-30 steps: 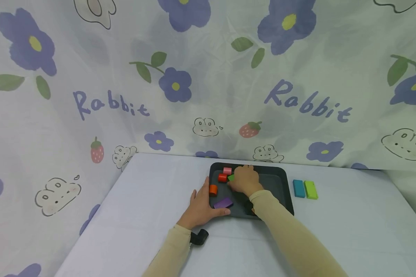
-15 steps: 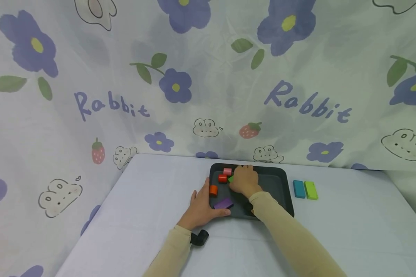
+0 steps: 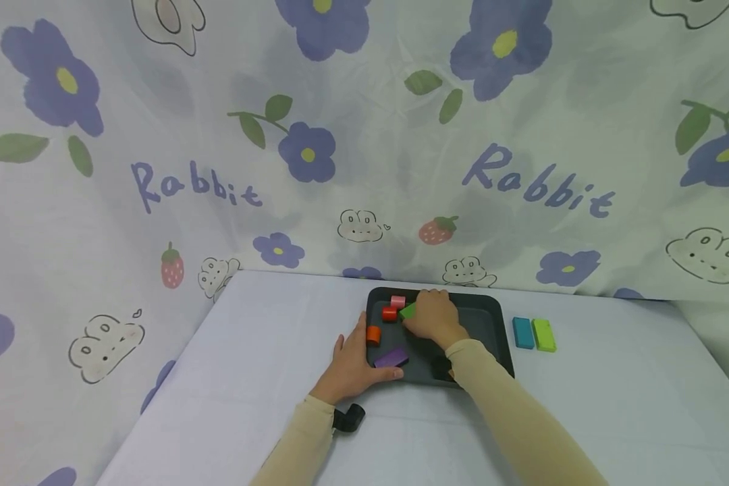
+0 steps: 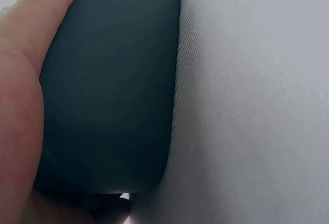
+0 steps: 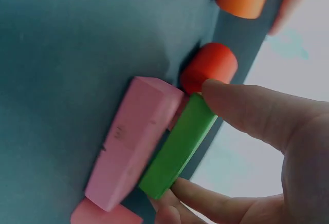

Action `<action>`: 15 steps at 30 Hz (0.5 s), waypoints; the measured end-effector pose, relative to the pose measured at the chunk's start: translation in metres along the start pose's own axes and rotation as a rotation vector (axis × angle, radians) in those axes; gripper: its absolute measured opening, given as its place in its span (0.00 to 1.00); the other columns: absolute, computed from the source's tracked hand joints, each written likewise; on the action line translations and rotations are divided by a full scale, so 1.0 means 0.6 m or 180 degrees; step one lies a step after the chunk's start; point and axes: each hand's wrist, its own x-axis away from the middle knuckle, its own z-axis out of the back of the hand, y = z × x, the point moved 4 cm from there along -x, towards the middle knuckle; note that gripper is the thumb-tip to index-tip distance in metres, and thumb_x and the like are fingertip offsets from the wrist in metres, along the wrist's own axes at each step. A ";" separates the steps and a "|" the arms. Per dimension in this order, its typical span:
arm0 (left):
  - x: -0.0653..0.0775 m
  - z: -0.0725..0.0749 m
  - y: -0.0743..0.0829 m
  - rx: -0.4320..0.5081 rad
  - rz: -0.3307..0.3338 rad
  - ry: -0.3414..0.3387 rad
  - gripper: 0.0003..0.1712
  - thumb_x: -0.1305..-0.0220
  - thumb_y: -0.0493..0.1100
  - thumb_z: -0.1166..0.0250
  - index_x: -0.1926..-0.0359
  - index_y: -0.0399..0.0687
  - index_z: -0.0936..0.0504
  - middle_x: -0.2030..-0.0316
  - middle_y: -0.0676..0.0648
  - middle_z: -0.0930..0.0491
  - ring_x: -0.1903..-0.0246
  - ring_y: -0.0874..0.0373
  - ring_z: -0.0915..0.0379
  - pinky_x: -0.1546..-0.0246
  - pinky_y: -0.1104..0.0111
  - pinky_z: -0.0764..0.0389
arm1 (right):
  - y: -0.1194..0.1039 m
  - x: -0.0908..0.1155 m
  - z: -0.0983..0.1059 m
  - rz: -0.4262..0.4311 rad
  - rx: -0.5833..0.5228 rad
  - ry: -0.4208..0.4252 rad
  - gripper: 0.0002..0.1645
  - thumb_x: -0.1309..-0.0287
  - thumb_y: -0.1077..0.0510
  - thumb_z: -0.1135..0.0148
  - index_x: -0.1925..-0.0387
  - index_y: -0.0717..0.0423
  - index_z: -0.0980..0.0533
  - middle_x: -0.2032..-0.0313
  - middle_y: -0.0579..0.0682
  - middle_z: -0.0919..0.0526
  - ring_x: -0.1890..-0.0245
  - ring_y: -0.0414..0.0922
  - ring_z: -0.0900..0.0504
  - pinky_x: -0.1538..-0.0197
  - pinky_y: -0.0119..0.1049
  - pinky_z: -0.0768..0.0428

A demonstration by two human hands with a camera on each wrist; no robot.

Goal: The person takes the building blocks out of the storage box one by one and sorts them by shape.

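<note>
Only right wrist view shows pink block beside green block.

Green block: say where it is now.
In the right wrist view's lower middle, the right hand pinches the green block beside the long pink block and red cylinder.

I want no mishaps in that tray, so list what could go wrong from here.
1. The right grip pinches the green block near its two ends, so it might twist or slip.
2. The pink block and red cylinder sit close by; moving the green block could knock either.
3. The left grip lies against the near-left corner of the tray; an uneven push there could shift it.
</note>
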 end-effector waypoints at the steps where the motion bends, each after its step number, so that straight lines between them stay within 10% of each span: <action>1: 0.000 0.000 0.000 -0.0001 -0.0008 0.0003 0.77 0.52 0.70 0.25 0.20 0.37 0.62 0.23 0.38 0.49 0.25 0.45 0.48 0.26 0.41 0.65 | 0.001 0.002 0.003 0.0015 -0.0029 0.0011 0.34 0.48 0.44 0.28 0.51 0.68 0.23 0.61 0.59 0.22 0.58 0.55 0.26 0.59 0.50 0.18; 15: 0.001 0.002 0.004 0.0016 -0.0025 -0.0024 0.77 0.52 0.69 0.24 0.21 0.37 0.62 0.22 0.38 0.50 0.25 0.43 0.48 0.27 0.40 0.64 | 0.009 0.030 0.036 0.0159 -0.0210 0.0175 0.40 0.48 0.43 0.27 0.42 0.67 0.25 0.56 0.61 0.20 0.56 0.56 0.25 0.58 0.49 0.19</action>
